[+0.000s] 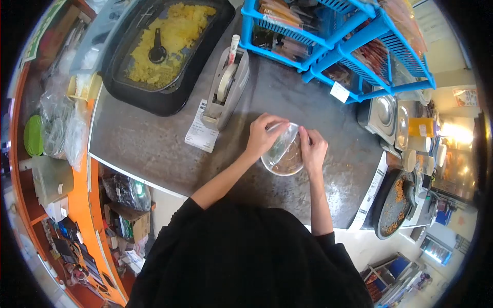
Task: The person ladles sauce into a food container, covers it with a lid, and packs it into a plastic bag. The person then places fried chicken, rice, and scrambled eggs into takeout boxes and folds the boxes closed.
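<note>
A round white-rimmed bowl point(288, 163) with brownish contents stands on the grey metal table point(169, 146). Over its far part lies a clear plastic lid point(281, 145), tilted across the opening. My left hand point(263, 134) pinches the lid's edge at the bowl's upper left. At the upper right of the rim, my right hand point(313, 146) has its fingers closed on the lid's edge. Left of the hands are a grey tape dispenser point(226, 90) with a marker in it and a printed paper slip point(201, 134).
A black pan point(174, 100) of yellow food with a black scoop is at the back left. Blue plastic racks point(328, 43) hold packets at the back. Metal containers point(382, 113) and a dark round pan point(393, 205) stand right.
</note>
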`<state>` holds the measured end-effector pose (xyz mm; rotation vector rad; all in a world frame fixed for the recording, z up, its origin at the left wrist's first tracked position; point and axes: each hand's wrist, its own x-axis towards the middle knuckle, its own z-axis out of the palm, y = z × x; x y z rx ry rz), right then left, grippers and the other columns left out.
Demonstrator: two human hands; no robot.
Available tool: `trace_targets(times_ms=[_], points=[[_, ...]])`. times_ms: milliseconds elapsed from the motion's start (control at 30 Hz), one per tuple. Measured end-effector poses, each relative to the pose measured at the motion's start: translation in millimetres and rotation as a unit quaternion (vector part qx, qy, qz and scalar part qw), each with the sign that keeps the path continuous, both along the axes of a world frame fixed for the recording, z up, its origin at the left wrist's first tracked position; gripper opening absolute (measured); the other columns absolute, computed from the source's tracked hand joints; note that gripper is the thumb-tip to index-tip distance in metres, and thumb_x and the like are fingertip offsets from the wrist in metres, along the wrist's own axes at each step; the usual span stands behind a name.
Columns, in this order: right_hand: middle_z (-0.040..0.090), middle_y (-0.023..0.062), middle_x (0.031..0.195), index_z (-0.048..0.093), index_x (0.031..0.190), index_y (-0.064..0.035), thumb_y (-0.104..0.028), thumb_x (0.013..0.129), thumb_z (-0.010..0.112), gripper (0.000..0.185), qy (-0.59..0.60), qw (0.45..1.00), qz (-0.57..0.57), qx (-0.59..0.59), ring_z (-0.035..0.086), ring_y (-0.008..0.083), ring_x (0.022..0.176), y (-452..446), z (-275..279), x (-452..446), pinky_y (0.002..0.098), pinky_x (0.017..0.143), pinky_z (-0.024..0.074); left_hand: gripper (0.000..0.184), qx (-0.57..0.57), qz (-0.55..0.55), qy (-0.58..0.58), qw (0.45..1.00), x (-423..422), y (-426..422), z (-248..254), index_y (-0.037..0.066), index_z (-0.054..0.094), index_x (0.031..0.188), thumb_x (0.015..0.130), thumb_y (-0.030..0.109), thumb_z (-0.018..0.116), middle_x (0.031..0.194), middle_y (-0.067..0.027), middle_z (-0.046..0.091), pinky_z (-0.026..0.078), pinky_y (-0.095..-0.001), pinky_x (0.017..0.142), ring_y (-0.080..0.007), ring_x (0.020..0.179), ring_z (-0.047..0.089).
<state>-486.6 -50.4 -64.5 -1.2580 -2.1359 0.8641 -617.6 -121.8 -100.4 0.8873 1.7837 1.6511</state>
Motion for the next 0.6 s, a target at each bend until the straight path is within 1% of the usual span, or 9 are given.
trace_targets(times_ms=[67, 133, 167, 233, 267, 300, 400, 500, 600], points=[[0.053, 0.0133, 0.057, 0.061, 0.075, 0.0043, -0.021, 0.085, 0.057, 0.027, -0.037, 0.997, -0.001, -0.064, 0.045, 0.0168, 0.05, 8, -3, 1, 0.0308, 0.051, 0.0361, 0.018, -0.056, -0.046, -0.037, 0.997, -6, 2, 0, 0.003, 0.065, 0.082, 0.074, 0.018, 0.069, 0.073, -0.008, 0.059, 0.042, -0.0272, 0.062, -0.0154, 0.066, 0.054], [0.054, 0.0128, 0.056, 0.061, 0.076, 0.0052, -0.024, 0.087, 0.054, 0.033, 0.031, 0.984, -0.017, -0.177, 0.044, 0.0139, 0.052, 15, -16, 7, 0.0309, 0.052, 0.0375, 0.019, -0.111, -0.096, -0.078, 0.986, -13, 7, 0, 0.001, 0.065, 0.085, 0.077, 0.018, 0.067, 0.076, -0.005, 0.06, 0.041, -0.0234, 0.062, -0.0094, 0.069, 0.054], [0.055, 0.0125, 0.055, 0.061, 0.076, 0.0056, -0.026, 0.088, 0.052, 0.035, 0.067, 0.971, -0.024, -0.23, 0.044, 0.0125, 0.053, 18, -20, 9, 0.0309, 0.053, 0.0382, 0.019, -0.101, -0.081, -0.059, 0.99, -12, 9, -1, 0.001, 0.064, 0.086, 0.078, 0.018, 0.066, 0.077, -0.0054, 0.061, 0.041, -0.0237, 0.064, -0.01, 0.071, 0.054], [0.058, 0.0124, 0.058, 0.062, 0.079, 0.0058, -0.029, 0.09, 0.048, 0.039, 0.052, 0.979, -0.097, -0.17, 0.046, 0.0119, 0.056, 7, -15, 2, 0.0312, 0.055, 0.0396, 0.019, -0.088, -0.059, -0.019, 0.994, -6, 2, -1, 0.0, 0.063, 0.089, 0.08, 0.018, 0.063, 0.079, -0.0062, 0.062, 0.042, -0.0244, 0.067, -0.011, 0.074, 0.056], [0.059, 0.0123, 0.06, 0.062, 0.08, 0.0059, -0.03, 0.091, 0.046, 0.041, 0.043, 0.98, -0.134, -0.14, 0.047, 0.0116, 0.057, 0, -14, -1, 0.0313, 0.056, 0.0403, 0.02, -0.069, -0.047, -0.028, 0.996, -4, 1, -3, 0.0, 0.063, 0.091, 0.082, 0.018, 0.061, 0.081, -0.0067, 0.062, 0.043, -0.0247, 0.07, -0.0115, 0.077, 0.056], [0.063, 0.0169, 0.08, 0.059, 0.1, 0.0051, -0.028, 0.093, 0.041, 0.038, 0.07, 0.978, -0.137, -0.142, 0.056, 0.0177, 0.072, -7, -13, 2, 0.0313, 0.069, 0.044, 0.02, -0.053, -0.034, -0.041, 0.997, 0, -1, 4, 0.0, 0.063, 0.093, 0.084, 0.017, 0.059, 0.083, -0.0072, 0.063, 0.043, -0.0251, 0.073, -0.012, 0.08, 0.057], [0.055, 0.0167, 0.111, 0.046, 0.12, 0.0052, -0.026, 0.095, 0.035, 0.041, 0.077, 0.976, -0.203, -0.009, 0.053, 0.0222, 0.101, -54, -24, 1, 0.0294, 0.087, 0.0396, 0.02, -0.017, 0.024, -0.056, 0.998, 16, -10, 7, 0.0, 0.062, 0.097, 0.087, 0.015, 0.054, 0.088, -0.0105, 0.064, 0.044, -0.0268, 0.075, -0.0151, 0.082, 0.059], [0.038, 0.0206, 0.13, 0.031, 0.131, 0.004, -0.022, 0.096, 0.03, 0.044, 0.174, 0.95, -0.249, -0.07, 0.037, 0.0279, 0.121, -93, -24, -5, 0.0335, 0.101, 0.0264, 0.023, -0.001, 0.052, -0.061, 0.997, 25, -17, 6, -0.001, 0.06, 0.103, 0.089, 0.014, 0.05, 0.095, -0.0116, 0.063, 0.045, -0.0277, 0.078, -0.0158, 0.086, 0.059], [0.039, 0.0154, 0.131, 0.031, 0.132, 0.0025, -0.029, 0.096, 0.03, 0.047, 0.246, 0.928, -0.252, -0.121, 0.04, 0.0269, 0.118, -90, -40, -1, 0.0322, 0.099, 0.0301, 0.027, 0.0, 0.076, -0.112, 0.991, 29, -22, 3, -0.002, 0.056, 0.109, 0.09, 0.015, 0.049, 0.101, -0.0119, 0.062, 0.044, -0.0277, 0.08, -0.0162, 0.091, 0.058]])
